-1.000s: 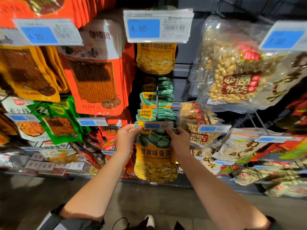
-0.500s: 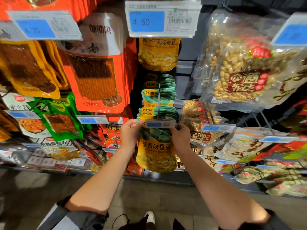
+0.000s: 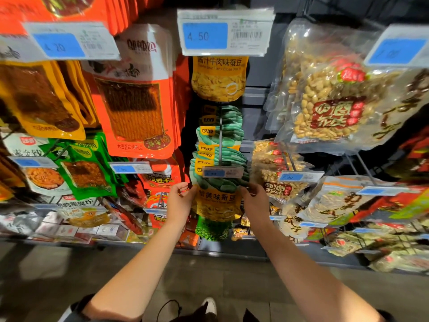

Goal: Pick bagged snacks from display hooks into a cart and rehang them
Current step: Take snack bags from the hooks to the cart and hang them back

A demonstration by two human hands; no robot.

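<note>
A yellow and green broad bean bag (image 3: 217,202) hangs at the front of a hook (image 3: 220,135), under a small blue price tag (image 3: 222,172). Several like bags hang behind it on the same hook. My left hand (image 3: 180,202) is at the bag's left edge; its thumb touches the edge and its fingers curl loosely clear of the bag. My right hand (image 3: 254,201) pinches the bag's right edge with its fingertips. No cart is in view.
Orange snack bags (image 3: 134,105) hang to the left and clear peanut bags (image 3: 329,101) to the right, close to both hands. A large 4.50 price tag (image 3: 224,33) hangs above. Green bags (image 3: 213,228) hang below the held bag. The grey floor and my shoe (image 3: 210,305) lie below.
Both hands have slid down from the bag's top corners to its side edges. The bag has risen behind the price tag, and my left fingers have loosened.
</note>
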